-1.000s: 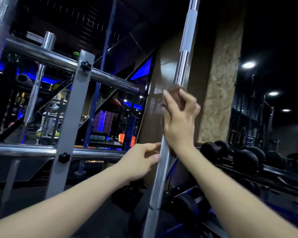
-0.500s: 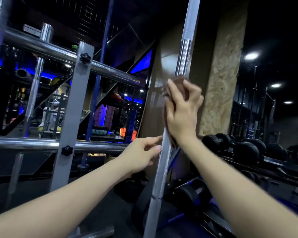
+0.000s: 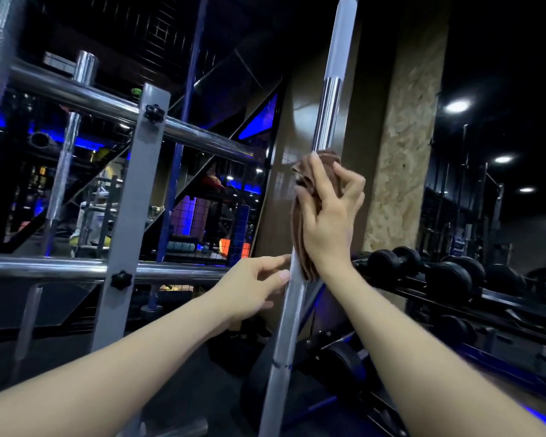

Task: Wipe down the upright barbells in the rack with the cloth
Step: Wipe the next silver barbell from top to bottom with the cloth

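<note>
Brown cloth [image 3: 308,197] wrapped on upright barbell [image 3: 330,99] — rt hand [image 3: 328,216] fingers [image 3: 349,187] curled round it — lt hand [image 3: 252,285] fingertips touch bar.

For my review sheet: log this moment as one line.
stage: wiping | right hand: holds brown cloth against upright barbell | left hand: fingertips at bar below cloth
</note>
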`<action>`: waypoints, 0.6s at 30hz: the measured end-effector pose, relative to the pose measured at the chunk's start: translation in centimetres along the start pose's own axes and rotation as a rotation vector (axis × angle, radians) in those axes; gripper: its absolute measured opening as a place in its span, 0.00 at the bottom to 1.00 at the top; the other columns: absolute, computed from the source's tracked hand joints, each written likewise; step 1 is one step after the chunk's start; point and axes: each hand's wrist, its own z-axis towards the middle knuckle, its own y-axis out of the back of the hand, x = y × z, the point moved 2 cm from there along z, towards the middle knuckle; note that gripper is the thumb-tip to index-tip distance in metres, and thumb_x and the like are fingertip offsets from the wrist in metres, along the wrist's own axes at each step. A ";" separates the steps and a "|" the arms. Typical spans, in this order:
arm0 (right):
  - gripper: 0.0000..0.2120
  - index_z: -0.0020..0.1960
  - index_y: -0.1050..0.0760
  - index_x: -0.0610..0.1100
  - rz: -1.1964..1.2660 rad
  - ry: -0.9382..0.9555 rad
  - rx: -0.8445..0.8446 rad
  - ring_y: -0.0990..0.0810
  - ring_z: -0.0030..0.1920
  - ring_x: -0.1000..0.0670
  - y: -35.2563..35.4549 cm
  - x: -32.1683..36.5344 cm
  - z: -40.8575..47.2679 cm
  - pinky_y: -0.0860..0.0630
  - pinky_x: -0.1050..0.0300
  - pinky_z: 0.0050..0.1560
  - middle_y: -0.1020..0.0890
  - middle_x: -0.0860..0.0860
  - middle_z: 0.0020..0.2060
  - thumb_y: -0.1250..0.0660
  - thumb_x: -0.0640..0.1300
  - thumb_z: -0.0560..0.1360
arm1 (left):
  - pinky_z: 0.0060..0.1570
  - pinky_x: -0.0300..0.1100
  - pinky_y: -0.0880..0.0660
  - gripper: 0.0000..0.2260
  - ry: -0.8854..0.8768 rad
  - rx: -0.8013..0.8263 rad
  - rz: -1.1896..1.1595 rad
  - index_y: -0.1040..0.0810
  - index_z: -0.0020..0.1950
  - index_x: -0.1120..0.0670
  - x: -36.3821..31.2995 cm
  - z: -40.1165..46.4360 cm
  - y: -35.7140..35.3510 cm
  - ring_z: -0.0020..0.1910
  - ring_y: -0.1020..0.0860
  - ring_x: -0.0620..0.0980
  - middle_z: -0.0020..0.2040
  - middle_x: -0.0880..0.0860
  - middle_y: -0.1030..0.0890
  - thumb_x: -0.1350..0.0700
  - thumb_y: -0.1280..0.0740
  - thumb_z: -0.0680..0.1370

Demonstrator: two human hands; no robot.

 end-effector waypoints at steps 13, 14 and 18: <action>0.23 0.72 0.32 0.50 -0.111 -0.010 0.114 0.34 0.58 0.42 0.8 0.4 0.5 0.40 0.62 0.53 0.34 0.41 0.58 0.34 0.47 0.77 | 0.46 0.37 0.23 0.11 0.031 -0.015 -0.027 0.26 0.59 0.38 -0.7 -0.9 -0.7 0.59 0.24 0.42 0.60 0.42 0.22 0.51 0.42 0.82; 0.23 0.72 0.32 0.50 -0.117 0.008 0.094 0.33 0.58 0.42 0.7 0.4 0.9 0.39 0.62 0.53 0.34 0.41 0.58 0.34 0.47 0.77 | 0.48 0.38 0.23 0.11 0.025 -0.013 -0.038 0.26 0.56 0.35 -0.6 -0.9 -0.7 0.57 0.23 0.41 0.57 0.42 0.20 0.51 0.42 0.82; 0.23 0.71 0.31 0.49 -0.052 0.017 0.005 0.31 0.57 0.44 0.6 -0.5 -3.0 0.41 0.66 0.57 0.34 0.43 0.55 0.35 0.49 0.77 | 0.51 0.40 0.23 0.12 0.028 -0.010 -0.074 0.27 0.61 0.37 0.2 -0.8 -0.7 0.52 0.22 0.37 0.55 0.44 0.19 0.52 0.43 0.82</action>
